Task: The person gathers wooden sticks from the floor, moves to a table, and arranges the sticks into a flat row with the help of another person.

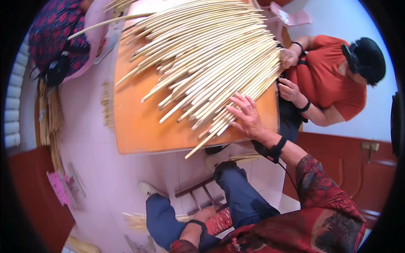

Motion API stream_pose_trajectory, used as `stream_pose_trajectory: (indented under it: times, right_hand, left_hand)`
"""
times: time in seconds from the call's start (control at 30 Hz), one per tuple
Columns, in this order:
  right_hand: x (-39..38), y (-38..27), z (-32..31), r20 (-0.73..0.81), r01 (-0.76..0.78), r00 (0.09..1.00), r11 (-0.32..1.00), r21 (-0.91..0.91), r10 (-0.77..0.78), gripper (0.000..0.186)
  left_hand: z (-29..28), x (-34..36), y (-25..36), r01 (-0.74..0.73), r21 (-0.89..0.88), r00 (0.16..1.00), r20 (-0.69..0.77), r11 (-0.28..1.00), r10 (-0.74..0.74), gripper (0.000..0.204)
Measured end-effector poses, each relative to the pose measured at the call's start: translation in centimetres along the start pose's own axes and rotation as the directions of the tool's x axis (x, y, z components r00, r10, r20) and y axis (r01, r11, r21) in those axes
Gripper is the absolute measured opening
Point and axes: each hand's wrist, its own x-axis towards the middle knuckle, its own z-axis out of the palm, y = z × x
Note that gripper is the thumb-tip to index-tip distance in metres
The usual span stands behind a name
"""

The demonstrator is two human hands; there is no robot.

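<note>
A fan of long pale sticks (198, 63) lies across the orange tabletop (130, 126), some ends overhanging its near edge. My right hand (247, 114) rests on the near right part of the sticks, fingers spread, gripping nothing. My left hand (204, 214) is low between my knees, beside a red woven stool seat (217, 223); how its fingers are placed is unclear.
A person in orange (333, 80) works at the table's right with both hands at the stick ends. A pink chair with floral cloth (59, 29) and hanging straw bundles (50, 122) are left. A reddish door (354, 177) is right; more sticks (247, 157) lie below.
</note>
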Motion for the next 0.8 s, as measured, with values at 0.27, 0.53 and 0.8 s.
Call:
stream_pose_trajectory:
  times: [0.27, 0.53, 0.8]
  right_hand:
    - [-1.4, 2.2, 2.9, -0.031, -0.017, 0.999, 1.000, -0.013, 0.016, 0.042]
    - [-1.8, 1.7, 2.5, -0.117, -0.002, 0.993, 1.000, -0.013, 0.000, 0.046]
    - [-2.2, 1.3, 3.9, -0.205, 0.047, 0.977, 0.997, -0.056, -0.058, 0.051]
  left_hand:
    - [-10.5, -7.4, 5.3, -0.010, -0.085, 0.943, 0.330, 0.996, 0.038, 0.040]
    - [-8.9, -3.3, 3.5, 0.109, -0.326, 0.935, 0.355, 0.939, 0.014, 0.045]
    - [-15.1, -0.9, 0.2, -0.330, 0.378, 0.943, 0.166, 0.865, 0.288, 0.041]
